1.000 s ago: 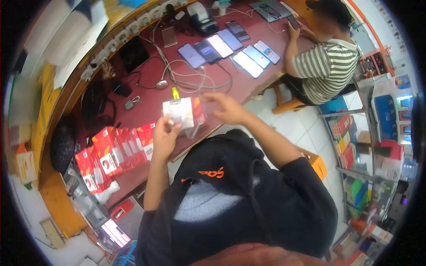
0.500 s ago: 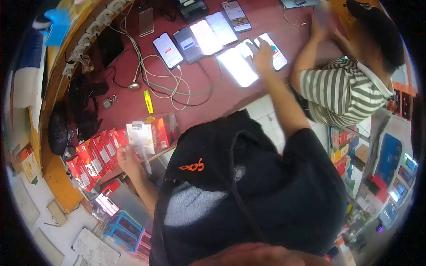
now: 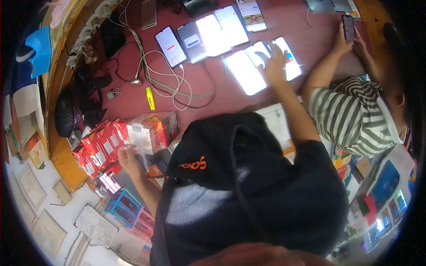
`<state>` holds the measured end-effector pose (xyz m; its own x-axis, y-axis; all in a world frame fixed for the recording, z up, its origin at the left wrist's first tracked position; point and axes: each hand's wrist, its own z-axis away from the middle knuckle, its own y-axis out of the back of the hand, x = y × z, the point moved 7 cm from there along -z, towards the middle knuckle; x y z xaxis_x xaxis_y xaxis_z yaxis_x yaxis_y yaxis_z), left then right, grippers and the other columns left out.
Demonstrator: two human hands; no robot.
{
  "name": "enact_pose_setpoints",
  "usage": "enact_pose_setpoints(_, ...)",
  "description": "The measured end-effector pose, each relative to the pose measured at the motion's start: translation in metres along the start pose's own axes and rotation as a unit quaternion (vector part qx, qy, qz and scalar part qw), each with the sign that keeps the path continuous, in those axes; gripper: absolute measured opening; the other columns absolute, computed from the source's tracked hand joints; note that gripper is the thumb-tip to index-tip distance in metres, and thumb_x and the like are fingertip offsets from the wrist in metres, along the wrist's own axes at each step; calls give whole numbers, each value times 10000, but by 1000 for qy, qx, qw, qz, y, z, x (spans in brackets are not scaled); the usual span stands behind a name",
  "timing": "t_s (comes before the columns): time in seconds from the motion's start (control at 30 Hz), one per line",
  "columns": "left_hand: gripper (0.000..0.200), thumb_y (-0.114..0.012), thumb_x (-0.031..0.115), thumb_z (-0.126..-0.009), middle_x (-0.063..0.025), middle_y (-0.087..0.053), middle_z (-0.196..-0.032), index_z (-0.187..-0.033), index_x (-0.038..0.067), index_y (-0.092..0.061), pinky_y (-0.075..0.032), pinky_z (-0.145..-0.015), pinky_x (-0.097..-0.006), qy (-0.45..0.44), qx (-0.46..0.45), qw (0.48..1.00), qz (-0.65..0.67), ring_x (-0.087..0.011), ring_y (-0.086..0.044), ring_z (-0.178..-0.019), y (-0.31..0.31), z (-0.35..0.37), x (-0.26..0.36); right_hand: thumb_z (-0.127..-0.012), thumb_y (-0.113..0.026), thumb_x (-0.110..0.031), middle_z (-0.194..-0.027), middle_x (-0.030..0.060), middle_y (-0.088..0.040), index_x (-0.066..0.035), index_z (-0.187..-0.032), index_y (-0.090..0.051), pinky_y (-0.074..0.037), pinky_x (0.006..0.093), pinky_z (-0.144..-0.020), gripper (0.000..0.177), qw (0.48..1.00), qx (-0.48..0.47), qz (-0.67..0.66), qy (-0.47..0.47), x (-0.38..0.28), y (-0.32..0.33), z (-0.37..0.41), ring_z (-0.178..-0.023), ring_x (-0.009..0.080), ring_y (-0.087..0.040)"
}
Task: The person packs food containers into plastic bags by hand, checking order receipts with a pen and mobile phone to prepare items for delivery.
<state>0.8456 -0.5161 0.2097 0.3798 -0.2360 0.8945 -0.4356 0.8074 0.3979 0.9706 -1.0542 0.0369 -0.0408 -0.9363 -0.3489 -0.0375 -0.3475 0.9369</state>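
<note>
My right hand [image 3: 275, 68] is over a row of lit smartphones, fingers apart, its fingertips at the middle phone [image 3: 257, 52]. To its left lies a bright white phone [image 3: 247, 73]; to its right, a phone with a coloured picture on its screen [image 3: 290, 60]. My left hand [image 3: 127, 154] is closed with the fingers curled together, beside a row of red boxes [image 3: 100, 148] at the table's near edge. What it pinches, if anything, I cannot make out. A red package in clear plastic with a white label [image 3: 142, 133] lies just beyond it.
More phones, among them a white-screen phone [image 3: 172, 46], lie farther back on the dark red table [image 3: 222, 99]. White cables [image 3: 175, 84], a yellow highlighter [image 3: 150, 98] and power sockets [image 3: 91, 29] are at the left. A person in a striped shirt [image 3: 350, 111] holds a phone [image 3: 348, 27] at the right.
The view has shifted slightly. My right hand remains over the phones, its fingers more spread. The other person's phone now shows clearly. My left hand stays beside the red boxes.
</note>
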Motion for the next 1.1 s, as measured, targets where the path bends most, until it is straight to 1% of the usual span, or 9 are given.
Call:
enact_pose_setpoints(0.2,102,-631,120,-897,4,-609,-837,-883,95,-533,-390,-618,-196,-2,-36,998,-53,-47,-507,-693,-8,-7,1,-775,-617,-267,-1406,244,-353,-127,-1364,-487,-180,662,-1083,619,999,-2,31,-19,4,4,-17,-1347,395,-297)
enact_pose_setpoints(0.37,106,-630,121,-908,0,-608,-842,-887,84,-532,-387,-640,-200,15,-25,998,-61,-58,-510,-714,2,-11,-11,-764,-618,-282,-1316,288,-447,-20,-1403,-398,-307,545,-1052,725,972,79,0,-222,82,23,15,-1255,447,-387)
enact_pose_setpoints(0.5,90,-618,98,-913,-9,-608,-853,-902,71,-533,-396,-658,-211,-17,-64,996,-61,-75,-521,-735,-6,-15,-4,-749,-624,-277,-1243,288,-492,19,-1371,-403,-359,523,-1007,724,954,49,-40,-294,88,23,41,-1171,460,-438)
enact_pose_setpoints(0.73,101,-615,51,-904,-26,-608,-869,-959,56,-529,-422,-746,-226,-35,-48,998,20,-95,-551,-810,-7,-9,-2,-737,-625,-228,-1155,274,-518,38,-1267,-469,-386,515,-949,613,982,56,-52,-175,70,13,48,-1068,451,-469)
enact_pose_setpoints(0.8,183,-606,22,-900,-32,-607,-888,-1051,52,-507,-426,-778,-233,-20,-43,999,8,-99,-556,-839,-2,-6,-4,-735,-632,-229,-1152,267,-519,29,-1260,-480,-382,513,-948,605,975,124,-36,-182,65,24,49,-1068,454,-468)
enact_pose_setpoints(0.87,226,-603,12,-898,-32,-605,-892,-1089,51,-489,-427,-783,-234,-24,-32,999,21,-102,-556,-840,1,-2,-4,-717,-654,-211,-1175,257,-510,25,-1261,-484,-377,524,-955,617,976,93,-23,-195,39,35,44,-1097,446,-463)
enact_pose_setpoints(0.93,269,-600,1,-896,-32,-602,-896,-1127,49,-471,-428,-788,-235,-31,-21,999,36,-106,-556,-842,4,1,-3,-685,-735,-271,-1237,231,-487,-4,-1283,-487,-350,531,-985,699,998,59,-15,13,-12,38,40,-1165,415,-436)
enact_pose_setpoints(1.0,307,-598,-5,-895,-35,-593,-914,-1157,50,-449,-431,-803,-237,-38,-16,998,44,-110,-550,-869,7,5,-4,-600,-833,-316,-1329,199,-427,-62,-1322,-476,-308,533,-1022,844,992,-98,-19,71,-54,25,42,-1242,383,-387)
enact_pose_setpoints(1.1,288,-596,-12,-895,-31,-577,-935,-1141,48,-459,-434,-811,-242,-58,28,997,40,-112,-540,-894,12,13,1,-527,-883,-325,-1379,179,-379,-113,-1361,-449,-278,526,-1043,964,989,-101,-21,111,-71,7,45,-1282,367,-352)
